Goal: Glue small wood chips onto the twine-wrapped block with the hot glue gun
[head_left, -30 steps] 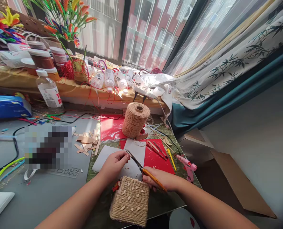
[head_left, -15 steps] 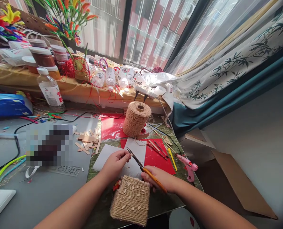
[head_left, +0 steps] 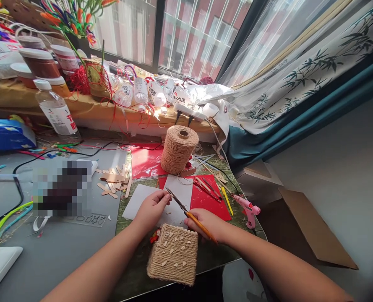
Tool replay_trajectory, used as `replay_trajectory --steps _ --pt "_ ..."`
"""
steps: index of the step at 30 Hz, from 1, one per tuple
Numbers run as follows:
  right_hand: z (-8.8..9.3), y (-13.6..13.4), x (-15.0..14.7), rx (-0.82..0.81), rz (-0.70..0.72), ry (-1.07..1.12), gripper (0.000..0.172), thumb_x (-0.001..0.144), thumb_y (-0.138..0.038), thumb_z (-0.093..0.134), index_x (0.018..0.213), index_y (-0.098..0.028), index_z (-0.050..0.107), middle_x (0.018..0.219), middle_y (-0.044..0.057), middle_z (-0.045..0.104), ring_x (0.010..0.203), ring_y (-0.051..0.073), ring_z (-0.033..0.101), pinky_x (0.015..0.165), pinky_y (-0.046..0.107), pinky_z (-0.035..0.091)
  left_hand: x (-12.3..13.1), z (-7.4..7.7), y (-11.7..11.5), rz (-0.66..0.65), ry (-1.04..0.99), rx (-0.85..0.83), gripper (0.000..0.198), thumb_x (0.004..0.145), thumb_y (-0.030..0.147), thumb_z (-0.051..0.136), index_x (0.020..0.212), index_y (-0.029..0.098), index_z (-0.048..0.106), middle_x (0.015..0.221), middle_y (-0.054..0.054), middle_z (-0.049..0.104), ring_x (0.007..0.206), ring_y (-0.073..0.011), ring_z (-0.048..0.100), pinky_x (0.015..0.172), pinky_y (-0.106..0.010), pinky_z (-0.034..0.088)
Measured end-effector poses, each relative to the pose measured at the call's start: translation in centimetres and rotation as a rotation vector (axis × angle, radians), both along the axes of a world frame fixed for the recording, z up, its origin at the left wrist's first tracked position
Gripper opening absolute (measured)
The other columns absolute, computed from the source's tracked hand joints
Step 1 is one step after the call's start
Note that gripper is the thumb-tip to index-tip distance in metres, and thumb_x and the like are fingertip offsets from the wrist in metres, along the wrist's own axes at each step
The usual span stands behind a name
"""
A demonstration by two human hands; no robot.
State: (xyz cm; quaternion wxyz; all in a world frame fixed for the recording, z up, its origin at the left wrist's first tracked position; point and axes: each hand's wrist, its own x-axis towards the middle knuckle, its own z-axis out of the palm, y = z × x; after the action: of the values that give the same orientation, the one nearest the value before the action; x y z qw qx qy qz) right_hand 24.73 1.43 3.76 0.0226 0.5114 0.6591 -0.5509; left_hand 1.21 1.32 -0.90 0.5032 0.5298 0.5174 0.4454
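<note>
My right hand (head_left: pixel 207 224) is closed around scissors (head_left: pixel 186 209) with long dark blades and orange handles. Their tips point up and left, close to the fingertips of my left hand (head_left: pixel 153 205). That hand is pinched, and what sits between thumb and finger is too small to make out. Below both hands stands a box wrapped in rope (head_left: pixel 173 256), with small pale wooden chips scattered over its face and something red at its upper left corner. White paper (head_left: pixel 176 191) lies beyond the hands, with tiny scraps on it.
A big spool of twine (head_left: pixel 179 151) stands behind the paper. Wooden craft sticks (head_left: pixel 114 179) are heaped to the left. On the right lie a yellow craft knife (head_left: pixel 227 200), several thin tools on red paper (head_left: pixel 197 201) and a pink glue gun (head_left: pixel 249 209). Bottles crowd the windowsill.
The view has shifted slightly, so the background sits a little lower left or higher. Both hands and the scissors keep nearly the same pose, close together.
</note>
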Motion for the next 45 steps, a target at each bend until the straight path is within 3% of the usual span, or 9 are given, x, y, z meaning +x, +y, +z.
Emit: replay_trajectory --steps 15,23,26,31,34,41,45 --pt "1.0 0.2 -0.6 0.14 0.006 -0.102 0.043 0.088 -0.058 0.067 0.072 -0.02 0.056 0.062 -0.002 0.054 0.054 0.012 0.043 0.052 0.025 0.03 0.1 -0.3 0.3 0.023 -0.02 -0.059 0.033 0.093 0.05 0.059 0.084 0.02 0.067 0.081 -0.003 0.065 0.083 -0.0216 0.059 0.078 -0.031 0.045" --pt "1.0 0.4 -0.1 0.121 0.029 -0.127 0.048 0.085 -0.062 0.069 0.068 -0.019 0.054 0.058 -0.003 0.05 0.053 0.012 0.044 0.049 0.024 0.031 0.1 -0.5 0.5 -0.003 -0.009 -0.11 0.034 0.091 0.051 0.062 0.083 0.019 0.069 0.079 -0.002 0.064 0.079 -0.0205 0.058 0.074 -0.029 0.044" --pt "0.3 0.4 0.1 -0.02 -0.055 -0.121 0.044 0.089 -0.062 0.064 0.076 -0.021 0.057 0.051 -0.005 0.049 0.044 0.012 0.046 0.043 0.023 0.034 0.2 -0.7 0.5 0.007 0.0 -0.145 0.034 0.091 0.052 0.063 0.083 0.02 0.069 0.079 -0.002 0.064 0.079 -0.0201 0.057 0.073 -0.029 0.043" --pt "-0.6 0.7 0.5 -0.256 -0.189 -0.025 0.039 0.091 -0.055 0.064 0.076 -0.022 0.053 0.047 -0.007 0.045 0.036 0.011 0.046 0.035 0.019 0.036 0.1 -0.5 0.5 0.019 0.017 -0.152 0.032 0.091 0.052 0.064 0.083 0.021 0.069 0.08 -0.002 0.064 0.08 -0.0199 0.056 0.075 -0.029 0.041" --pt "-0.5 0.7 1.0 -0.308 -0.247 0.083 0.039 0.091 -0.053 0.065 0.075 -0.022 0.049 0.05 -0.008 0.047 0.036 0.008 0.044 0.033 0.017 0.036 0.0 0.0 0.4 0.05 0.005 -0.138 0.03 0.091 0.05 0.065 0.084 0.022 0.069 0.081 -0.002 0.065 0.078 -0.0195 0.055 0.073 -0.029 0.041" --pt "0.2 1.8 -0.5 -0.045 -0.363 0.411 0.042 0.072 -0.046 0.087 0.087 -0.019 0.059 0.058 -0.009 0.054 0.041 0.007 0.047 0.037 0.019 0.04 0.5 1.1 -0.3 -0.041 0.024 0.015 0.028 0.093 0.048 0.065 0.084 0.022 0.07 0.084 -0.003 0.069 0.083 -0.0209 0.06 0.079 -0.031 0.045" --pt "-0.5 2.9 -2.8 -0.044 -0.422 0.562 0.043 0.07 -0.046 0.088 0.09 -0.018 0.062 0.059 -0.009 0.054 0.041 0.008 0.047 0.038 0.02 0.041 0.5 1.0 -0.5 -0.084 0.074 0.054 0.027 0.095 0.046 0.063 0.086 0.022 0.072 0.087 -0.004 0.071 0.085 -0.0218 0.062 0.08 -0.031 0.047"
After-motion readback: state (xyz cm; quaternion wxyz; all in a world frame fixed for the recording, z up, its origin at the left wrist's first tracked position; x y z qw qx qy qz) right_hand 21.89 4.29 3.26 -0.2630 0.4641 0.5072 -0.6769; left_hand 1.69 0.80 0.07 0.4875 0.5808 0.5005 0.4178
